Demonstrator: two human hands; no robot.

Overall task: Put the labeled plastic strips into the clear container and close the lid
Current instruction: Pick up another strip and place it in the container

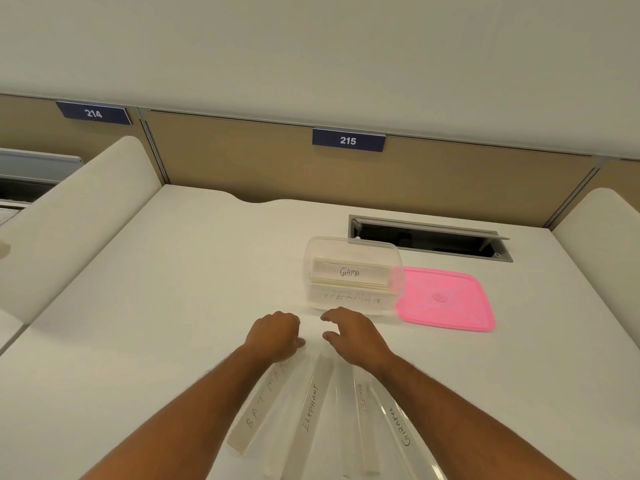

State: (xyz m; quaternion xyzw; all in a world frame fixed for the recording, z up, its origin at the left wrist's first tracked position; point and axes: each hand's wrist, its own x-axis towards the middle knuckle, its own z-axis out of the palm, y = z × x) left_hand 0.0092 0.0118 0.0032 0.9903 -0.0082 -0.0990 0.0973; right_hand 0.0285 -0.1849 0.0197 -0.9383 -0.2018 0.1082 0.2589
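Both bare hands are hovering low over the white worktop [156,306]. The left grip [275,336] is lying curled, its fingers resting on the far end of the clear plastic strip lettered BATMAN [263,407]; whether it is actually pinching the strip cannot be told. The right grip [353,336] is hanging released, fingers arched and spread, grasping nothing. Just nearer than the grips, strips lettered ELEPHANT [310,410], BETA [362,403] and GIRAFFE [398,427] are fanning out flat. Just beyond the right grip the clear rectangular container [353,271] is standing lidless, holding the GAMA strip [349,273]. The flat pink plastic lid [446,299] is lying beside it, farther right.
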